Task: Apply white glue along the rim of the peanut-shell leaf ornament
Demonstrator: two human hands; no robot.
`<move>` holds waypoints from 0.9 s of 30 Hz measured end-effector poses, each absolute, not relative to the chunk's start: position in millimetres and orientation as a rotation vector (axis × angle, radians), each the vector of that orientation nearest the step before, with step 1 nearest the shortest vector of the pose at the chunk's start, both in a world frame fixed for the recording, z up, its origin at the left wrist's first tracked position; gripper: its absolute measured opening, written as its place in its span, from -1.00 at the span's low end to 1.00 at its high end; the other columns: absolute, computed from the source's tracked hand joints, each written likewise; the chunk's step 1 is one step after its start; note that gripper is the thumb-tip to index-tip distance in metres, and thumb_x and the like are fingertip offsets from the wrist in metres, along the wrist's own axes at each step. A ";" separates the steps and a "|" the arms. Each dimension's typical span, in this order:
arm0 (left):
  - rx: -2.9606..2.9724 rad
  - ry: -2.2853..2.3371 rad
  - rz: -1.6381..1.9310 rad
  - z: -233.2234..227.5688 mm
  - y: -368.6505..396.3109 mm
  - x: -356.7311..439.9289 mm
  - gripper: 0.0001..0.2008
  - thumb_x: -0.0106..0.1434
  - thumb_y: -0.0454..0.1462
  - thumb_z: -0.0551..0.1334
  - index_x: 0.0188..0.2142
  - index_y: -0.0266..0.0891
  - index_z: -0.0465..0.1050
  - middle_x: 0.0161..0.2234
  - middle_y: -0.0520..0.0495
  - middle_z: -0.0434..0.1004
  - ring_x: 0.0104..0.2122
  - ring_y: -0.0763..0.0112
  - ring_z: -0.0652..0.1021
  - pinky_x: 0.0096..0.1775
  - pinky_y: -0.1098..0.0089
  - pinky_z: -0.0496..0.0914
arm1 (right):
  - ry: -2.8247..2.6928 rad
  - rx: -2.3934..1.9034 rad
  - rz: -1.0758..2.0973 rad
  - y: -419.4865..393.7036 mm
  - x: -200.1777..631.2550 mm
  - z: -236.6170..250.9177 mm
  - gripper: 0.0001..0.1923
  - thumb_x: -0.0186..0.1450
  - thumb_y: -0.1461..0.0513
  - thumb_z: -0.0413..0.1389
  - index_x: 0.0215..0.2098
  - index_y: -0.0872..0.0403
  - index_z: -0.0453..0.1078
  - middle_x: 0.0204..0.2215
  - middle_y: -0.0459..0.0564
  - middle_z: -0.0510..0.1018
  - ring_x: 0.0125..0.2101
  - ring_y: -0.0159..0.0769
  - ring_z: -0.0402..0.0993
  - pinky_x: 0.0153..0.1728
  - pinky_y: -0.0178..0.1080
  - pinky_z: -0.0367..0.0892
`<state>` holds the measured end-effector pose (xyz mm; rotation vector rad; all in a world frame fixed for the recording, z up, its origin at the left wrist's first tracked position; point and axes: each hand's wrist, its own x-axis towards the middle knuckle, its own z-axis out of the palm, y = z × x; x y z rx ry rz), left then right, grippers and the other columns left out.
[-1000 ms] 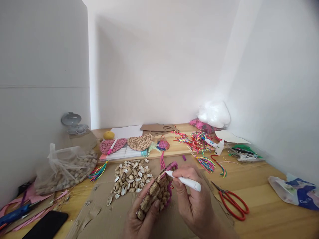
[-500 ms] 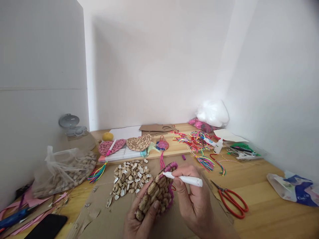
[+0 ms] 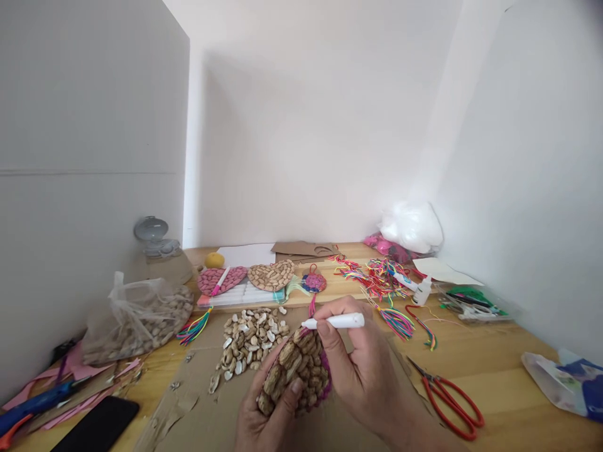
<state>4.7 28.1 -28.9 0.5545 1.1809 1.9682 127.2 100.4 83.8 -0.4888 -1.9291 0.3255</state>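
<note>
My left hand (image 3: 271,405) grips a piece covered in peanut shells (image 3: 301,367) by its lower left side, the thumb lying over the shells. The piece is tilted, and some of the shells along its edge are coloured purple-pink while the middle ones are plain brown. A white marker pen (image 3: 342,321) is pinched between the thumb and fingers of my right hand (image 3: 355,358). Its tip points left and meets the upper edge of the piece, though whether it touches is hard to tell. Brown cardboard (image 3: 188,411) lies beneath both hands.
Loose peanut shells (image 3: 252,339) are heaped on the cardboard. Red-handled scissors (image 3: 455,402) lie to the right, a black phone (image 3: 97,424) and blue glue gun (image 3: 40,402) to the left. Behind are shell-covered hearts (image 3: 271,275), coloured threads (image 3: 377,276) and a bag of peanuts (image 3: 141,320).
My right hand has shifted with the marker a little left and up along the piece's edge, covering more of its top right. The whole view has swung slightly left.
</note>
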 end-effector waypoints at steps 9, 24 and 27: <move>0.356 1.026 2.060 -17.1 38.0 -10.0 -0.29 -0.08 -0.14 0.56 0.10 -0.12 0.50 0.00 -0.18 0.63 0.01 0.01 0.60 -0.06 0.21 0.57 | -1.967 -0.407 0.496 118.5 97.0 94.0 -0.89 0.44 0.27 0.01 -0.24 0.04 0.35 -0.32 -0.08 0.50 -0.28 -0.34 0.44 -0.18 -0.26 0.28; 0.506 1.126 2.135 24.2 69.2 -16.8 -0.33 -0.11 -0.14 0.57 0.03 -0.13 0.56 -0.03 -0.15 0.65 0.01 0.02 0.60 0.00 0.23 0.54 | -1.769 -0.331 0.407 143.9 110.8 82.2 -0.86 0.40 0.31 0.04 -0.10 -0.01 0.36 -0.24 -0.07 0.48 -0.20 -0.34 0.43 -0.18 -0.26 0.34; 0.547 1.141 2.142 27.5 77.3 -13.2 -0.31 -0.11 -0.11 0.57 0.05 -0.12 0.53 -0.08 -0.13 0.67 -0.01 0.04 0.61 0.01 0.24 0.53 | -1.721 -0.338 0.360 146.4 117.1 81.7 -0.85 0.40 0.32 0.04 -0.09 0.00 0.35 -0.24 -0.06 0.48 -0.17 -0.29 0.42 -0.13 -0.19 0.31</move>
